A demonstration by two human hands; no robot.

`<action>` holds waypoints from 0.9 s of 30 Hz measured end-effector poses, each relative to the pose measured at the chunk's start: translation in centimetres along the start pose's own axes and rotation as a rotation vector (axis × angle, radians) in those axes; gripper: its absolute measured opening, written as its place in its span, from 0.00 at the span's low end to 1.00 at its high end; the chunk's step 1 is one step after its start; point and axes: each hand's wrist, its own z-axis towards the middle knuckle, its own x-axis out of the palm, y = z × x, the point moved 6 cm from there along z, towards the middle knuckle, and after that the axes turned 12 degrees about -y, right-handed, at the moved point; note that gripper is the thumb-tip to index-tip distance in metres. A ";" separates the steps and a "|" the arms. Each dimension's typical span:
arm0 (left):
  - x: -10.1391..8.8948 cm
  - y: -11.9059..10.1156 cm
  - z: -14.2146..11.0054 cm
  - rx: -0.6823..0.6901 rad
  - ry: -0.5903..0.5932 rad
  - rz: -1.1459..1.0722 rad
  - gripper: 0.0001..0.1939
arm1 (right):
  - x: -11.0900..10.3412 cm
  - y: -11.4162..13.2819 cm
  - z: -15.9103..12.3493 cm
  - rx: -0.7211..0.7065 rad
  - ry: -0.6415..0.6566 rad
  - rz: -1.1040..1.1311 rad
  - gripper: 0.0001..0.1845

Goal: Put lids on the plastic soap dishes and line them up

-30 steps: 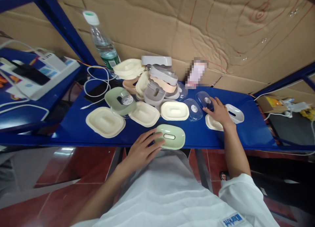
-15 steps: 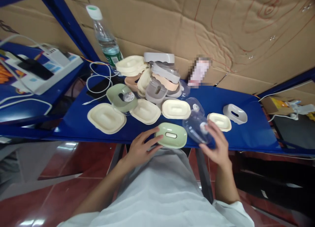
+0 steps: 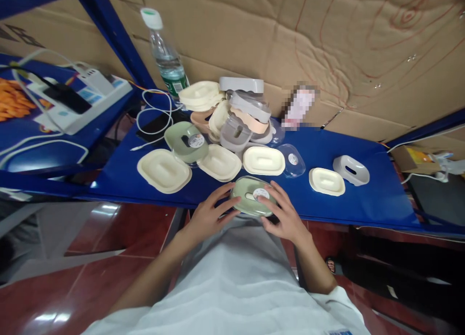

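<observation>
At the table's front edge, a green soap dish (image 3: pixel 240 205) with a pale slotted middle sits between my two hands. A clear plastic lid (image 3: pixel 260 194) with a round white sticker lies over it; whether it is fully seated I cannot tell. My left hand (image 3: pixel 209 213) grips the dish's left end with curved fingers. From the right, my right hand (image 3: pixel 286 217) has its fingers on the lid's right side. Behind them are cream inner trays (image 3: pixel 264 160) and another green soap dish (image 3: pixel 183 143) under a clear cover.
A loose clear lid (image 3: pixel 293 161) lies behind my right hand. Further right are a cream tray (image 3: pixel 327 181) and a grey shell (image 3: pixel 351 170). A pile of grey, peach and cream parts (image 3: pixel 236 131), a water bottle (image 3: pixel 169 63) and a white cable (image 3: pixel 156 114) stand at the back.
My right hand has moved left with the clear lid and brought it over the green soap dish. My left hand stays at the dish's left end. The view has shifted slightly.
</observation>
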 end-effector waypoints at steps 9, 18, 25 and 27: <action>0.1 -0.4 0.7 -0.024 0.020 -0.005 0.16 | 0.2 0.0 -0.6 -0.060 -0.026 -0.023 0.39; 0.6 -0.6 1.1 -0.049 0.005 0.106 0.15 | 1.0 -0.7 -0.1 0.035 0.045 -0.111 0.31; -4.6 -1.3 0.7 0.044 -0.091 0.188 0.18 | -0.5 -0.8 -0.8 0.045 0.029 -0.117 0.30; -8.2 -0.2 -0.1 -0.029 -0.200 0.333 0.23 | -1.7 -1.4 -1.3 0.089 0.011 -0.135 0.30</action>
